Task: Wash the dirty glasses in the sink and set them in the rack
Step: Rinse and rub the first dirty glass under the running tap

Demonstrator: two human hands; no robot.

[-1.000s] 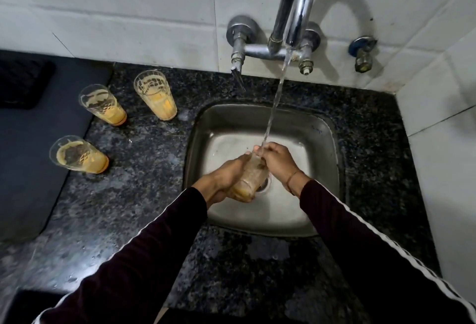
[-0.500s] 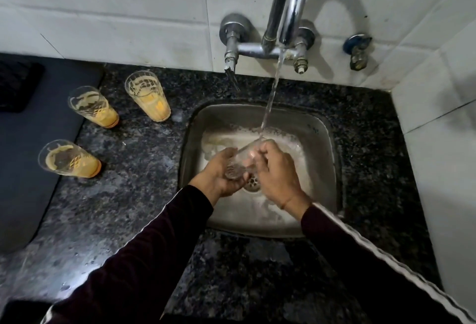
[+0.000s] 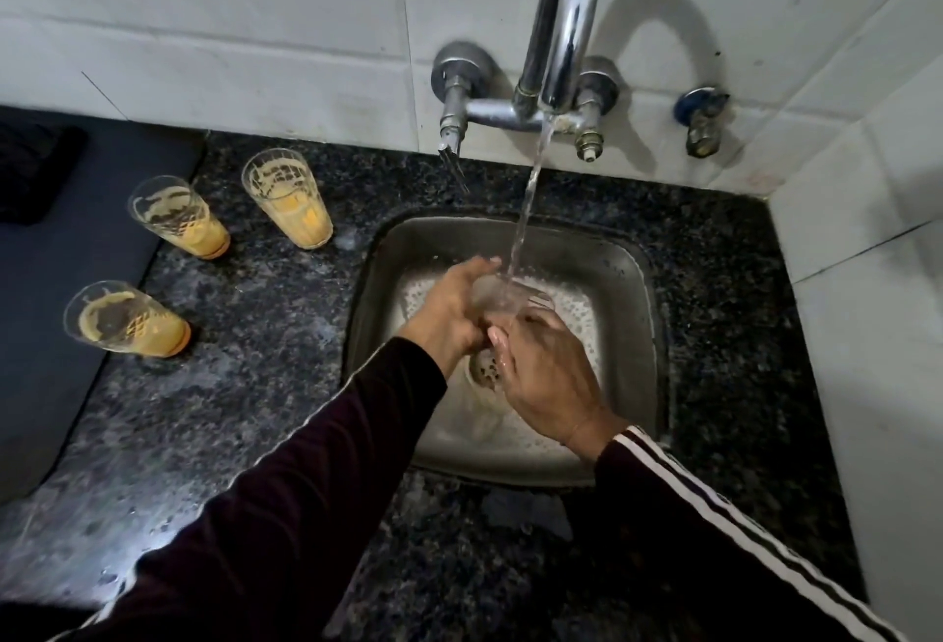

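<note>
One glass [image 3: 502, 297] sits over the sink [image 3: 633, 284] under the tap stream, clear now where orange dregs clung a second ago; left hand [image 3: 451, 315] wraps it, right hand [image 3: 548, 376] rubs its side. Three dirty glasses [image 3: 286, 200] wait on the counter [image 3: 245, 386], so rinsing nears done

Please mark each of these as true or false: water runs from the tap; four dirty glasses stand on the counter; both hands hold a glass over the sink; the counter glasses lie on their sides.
1. Water runs from the tap. True.
2. Four dirty glasses stand on the counter. False: three.
3. Both hands, left hand and right hand, hold a glass over the sink. True.
4. The counter glasses lie on their sides. False: they stand upright.
</note>
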